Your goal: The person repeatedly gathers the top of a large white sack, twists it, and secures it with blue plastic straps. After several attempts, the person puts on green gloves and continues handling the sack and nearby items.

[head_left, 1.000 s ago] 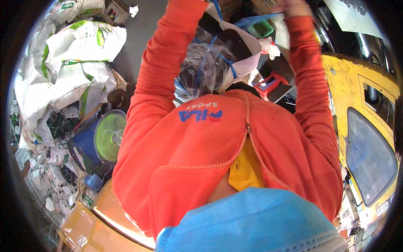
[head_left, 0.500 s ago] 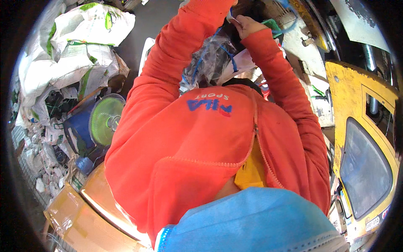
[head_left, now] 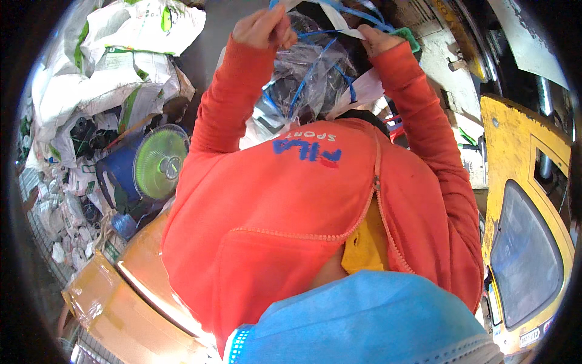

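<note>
At the top of the view my left hand (head_left: 265,28) is closed, with a blue plastic string (head_left: 318,32) running from its fingers. My right hand (head_left: 377,41) pinches a white strip (head_left: 341,19) that arches across toward the left hand. More blue strands pass just above the right hand. Below and between both hands sits a clear plastic bag (head_left: 308,76) with dark contents, crossed by blue string. What the strip is part of is cut off by the top edge.
At left stand a green-bladed fan (head_left: 159,162), large white sacks (head_left: 130,79) and heaped plastic scraps (head_left: 70,212). A cardboard box (head_left: 130,315) lies lower left. On the right is a yellow machine panel (head_left: 503,139) with a dark window. Something green (head_left: 407,39) is beside my right hand.
My left hand has come down and left, away from the right one, drawing into full view. The right hand has shifted slightly right. The white strip now spans between them.
</note>
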`<state>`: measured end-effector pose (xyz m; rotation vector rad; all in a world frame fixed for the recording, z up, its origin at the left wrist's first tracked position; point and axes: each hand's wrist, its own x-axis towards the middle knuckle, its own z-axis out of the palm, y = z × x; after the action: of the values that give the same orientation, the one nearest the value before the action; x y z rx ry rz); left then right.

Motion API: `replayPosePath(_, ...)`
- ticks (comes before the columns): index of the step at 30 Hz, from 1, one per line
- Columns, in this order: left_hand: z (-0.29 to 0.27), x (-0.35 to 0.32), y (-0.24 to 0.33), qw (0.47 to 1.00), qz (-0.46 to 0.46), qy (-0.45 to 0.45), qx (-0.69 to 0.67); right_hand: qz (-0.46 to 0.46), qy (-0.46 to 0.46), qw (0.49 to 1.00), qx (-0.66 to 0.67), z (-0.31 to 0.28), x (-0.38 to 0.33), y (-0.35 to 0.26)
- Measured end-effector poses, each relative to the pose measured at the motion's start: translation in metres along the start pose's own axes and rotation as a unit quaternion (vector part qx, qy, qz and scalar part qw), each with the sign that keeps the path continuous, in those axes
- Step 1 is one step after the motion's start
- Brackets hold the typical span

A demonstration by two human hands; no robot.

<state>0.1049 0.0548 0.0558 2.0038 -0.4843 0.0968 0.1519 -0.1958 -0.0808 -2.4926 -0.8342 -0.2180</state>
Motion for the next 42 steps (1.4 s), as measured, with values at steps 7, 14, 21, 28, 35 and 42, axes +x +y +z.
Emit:
replayPosePath(7,0.033,-0.085,-0.045,0.998,-0.029,-0.02,0.053,0.024,-0.06,0.998,0.025,-0.003,0.002,-0.002)
replayPosePath(14,0.063,-0.093,-0.087,0.975,0.077,0.001,0.21,0.152,0.093,0.972,0.153,-0.02,-0.09,0.023)
replayPosePath(21,0.059,-0.093,-0.098,0.977,0.137,0.053,0.157,0.46,-0.089,0.786,-0.405,-0.012,-0.392,0.166)
replayPosePath(28,0.064,-0.093,-0.096,0.993,0.096,0.063,0.039,0.649,-0.116,0.738,-0.147,0.004,-0.491,0.309)
replayPosePath(35,0.048,-0.099,-0.109,0.919,0.11,0.021,0.378,0.733,0.163,0.659,-0.033,0.031,-0.534,0.304)
replayPosePath(42,0.047,-0.101,-0.09,0.956,0.168,-0.014,0.241,0.475,0.095,0.864,-0.14,0.011,-0.433,0.112)
